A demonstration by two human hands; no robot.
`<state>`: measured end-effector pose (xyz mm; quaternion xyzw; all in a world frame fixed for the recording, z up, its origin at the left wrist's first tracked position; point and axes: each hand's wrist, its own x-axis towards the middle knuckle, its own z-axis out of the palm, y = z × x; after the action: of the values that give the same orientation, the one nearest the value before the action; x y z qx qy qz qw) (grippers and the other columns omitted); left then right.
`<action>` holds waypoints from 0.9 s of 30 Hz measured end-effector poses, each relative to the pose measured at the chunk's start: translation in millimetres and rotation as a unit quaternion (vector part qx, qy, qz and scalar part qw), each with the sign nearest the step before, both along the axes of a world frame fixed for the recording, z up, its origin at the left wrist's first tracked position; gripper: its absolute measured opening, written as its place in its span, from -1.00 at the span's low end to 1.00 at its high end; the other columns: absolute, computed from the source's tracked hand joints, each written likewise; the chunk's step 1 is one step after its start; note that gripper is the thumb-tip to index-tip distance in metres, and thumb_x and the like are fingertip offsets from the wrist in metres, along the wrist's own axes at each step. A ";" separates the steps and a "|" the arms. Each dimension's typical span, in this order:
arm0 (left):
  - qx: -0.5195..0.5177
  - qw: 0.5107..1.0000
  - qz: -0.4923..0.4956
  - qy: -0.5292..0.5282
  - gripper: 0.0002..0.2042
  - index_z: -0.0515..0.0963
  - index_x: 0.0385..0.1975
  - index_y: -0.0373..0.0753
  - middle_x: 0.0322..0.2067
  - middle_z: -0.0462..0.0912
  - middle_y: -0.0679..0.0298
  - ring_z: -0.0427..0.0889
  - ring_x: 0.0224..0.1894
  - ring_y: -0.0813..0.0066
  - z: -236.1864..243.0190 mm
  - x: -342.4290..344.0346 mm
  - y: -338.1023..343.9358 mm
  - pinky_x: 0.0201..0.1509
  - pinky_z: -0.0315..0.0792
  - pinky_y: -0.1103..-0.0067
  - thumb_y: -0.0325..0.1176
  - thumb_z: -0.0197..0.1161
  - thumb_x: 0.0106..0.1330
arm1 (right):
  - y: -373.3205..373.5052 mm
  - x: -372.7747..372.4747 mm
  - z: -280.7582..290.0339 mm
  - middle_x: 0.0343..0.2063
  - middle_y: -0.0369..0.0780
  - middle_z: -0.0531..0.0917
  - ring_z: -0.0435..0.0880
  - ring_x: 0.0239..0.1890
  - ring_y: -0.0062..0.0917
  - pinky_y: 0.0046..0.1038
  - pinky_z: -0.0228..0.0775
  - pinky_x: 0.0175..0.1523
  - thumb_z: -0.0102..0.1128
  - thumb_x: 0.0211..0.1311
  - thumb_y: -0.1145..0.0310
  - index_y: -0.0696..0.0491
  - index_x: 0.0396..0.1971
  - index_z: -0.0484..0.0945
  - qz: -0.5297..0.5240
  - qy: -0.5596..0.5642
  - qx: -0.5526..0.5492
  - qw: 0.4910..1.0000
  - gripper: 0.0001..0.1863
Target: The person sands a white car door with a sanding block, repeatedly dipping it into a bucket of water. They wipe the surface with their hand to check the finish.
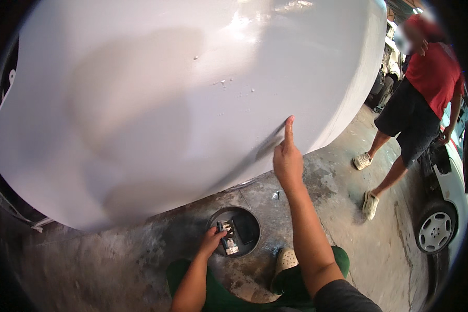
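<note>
Here my left hand [211,241] pinches a dark-and-silver object [230,244], bucket [260,230] beneath; ahead, my right hand [288,162] points at a pale panel [182,135]; whether it grips anything, I can't tell.

Pale panel [192,114] partly beyond top edge

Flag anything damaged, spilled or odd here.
Small pale specks dot the middle of the smooth light-grey curved car panel, interrupting its even surface; droplets, chips or debris, I cannot tell. The grey concrete floor below looks blotchy, as if stained.
</note>
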<state>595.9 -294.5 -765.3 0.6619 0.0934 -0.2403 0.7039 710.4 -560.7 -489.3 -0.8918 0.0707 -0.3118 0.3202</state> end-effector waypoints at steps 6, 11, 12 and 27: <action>0.013 1.000 -0.019 -0.020 -0.64 0.60 0.04 -0.29 -0.11 0.72 0.27 0.67 -0.14 0.46 -37.8 2.4 9.1 -0.08 0.53 0.45 -0.22 0.37 0.35 | 70.1 -29.0 17.5 -0.36 -0.07 0.73 0.70 -0.51 -0.17 -0.14 0.56 -0.36 0.18 0.12 0.55 -0.21 0.60 0.10 0.111 -0.080 -0.139 0.981 -0.01; 0.064 0.997 -0.011 -0.044 -0.58 0.61 0.04 -0.34 -0.14 0.73 0.21 0.67 -0.13 0.40 -47.9 -3.6 9.7 -0.05 0.51 0.45 -0.16 0.40 0.32 | 120.7 -42.6 23.5 -0.42 -0.05 0.69 0.67 -0.54 -0.15 -0.17 0.55 -0.38 0.15 0.10 0.61 -0.05 0.61 0.02 0.163 -0.078 -0.160 0.970 0.00; 0.088 0.993 -0.030 -0.069 -0.57 0.61 0.04 -0.35 -0.14 0.73 0.19 0.68 -0.11 0.38 -38.3 0.1 5.4 -0.04 0.51 0.45 -0.15 0.41 0.32 | 117.1 -43.0 23.6 -0.43 -0.09 0.69 0.67 -0.54 -0.17 -0.18 0.55 -0.37 0.16 0.10 0.59 -0.06 0.61 0.03 0.159 -0.071 -0.167 0.971 0.00; -0.109 0.988 0.100 0.041 -0.57 0.48 0.25 -0.15 0.09 0.64 0.25 0.63 0.09 0.33 -17.2 -7.3 -4.5 0.10 0.52 0.31 -0.24 0.33 0.43 | 59.4 -106.0 -168.6 -0.10 0.08 0.70 0.71 -0.04 0.05 -0.06 0.55 0.10 0.22 0.32 0.28 0.15 0.10 0.63 0.215 0.211 -0.014 0.953 -0.59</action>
<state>588.6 -299.1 -782.5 0.5583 0.1610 -0.2042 0.7879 604.4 -501.2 -657.9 -0.9357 -0.0607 -0.0409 0.3451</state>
